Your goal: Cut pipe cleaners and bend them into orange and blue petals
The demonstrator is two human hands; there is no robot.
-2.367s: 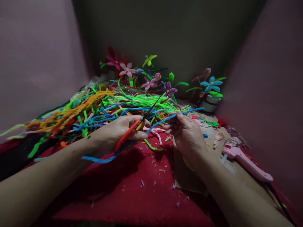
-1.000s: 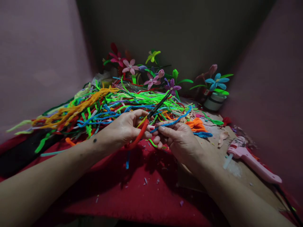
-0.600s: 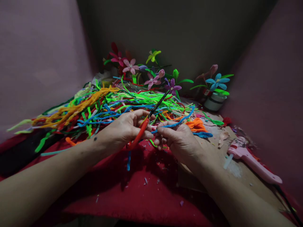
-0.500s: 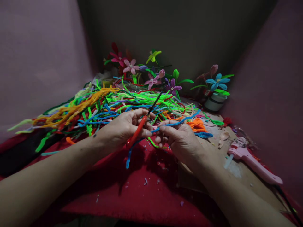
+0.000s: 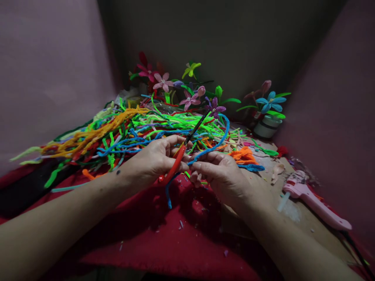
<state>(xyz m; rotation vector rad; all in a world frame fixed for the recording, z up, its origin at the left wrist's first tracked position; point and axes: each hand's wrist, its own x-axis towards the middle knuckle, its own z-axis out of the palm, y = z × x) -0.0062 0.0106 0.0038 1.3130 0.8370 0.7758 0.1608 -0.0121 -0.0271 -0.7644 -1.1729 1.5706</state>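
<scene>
My left hand is closed round a pair of red-handled scissors, whose dark blades point up and to the right over the pile. My right hand pinches a blue pipe cleaner right beside the left hand. The blue strand arcs up and to the right from my fingers, and its other end hangs down below the left hand onto the red cloth. Both hands nearly touch at the fingertips.
A large heap of coloured pipe cleaners covers the far left. Finished pipe-cleaner flowers stand at the back, one blue flower in a white pot. An orange bundle and a pink glue gun lie on cardboard at right.
The free end of the blue pipe cleaner has swung up into a higher arc. My right hand's fingers shifted slightly along it. The left hand and scissors stayed put.
</scene>
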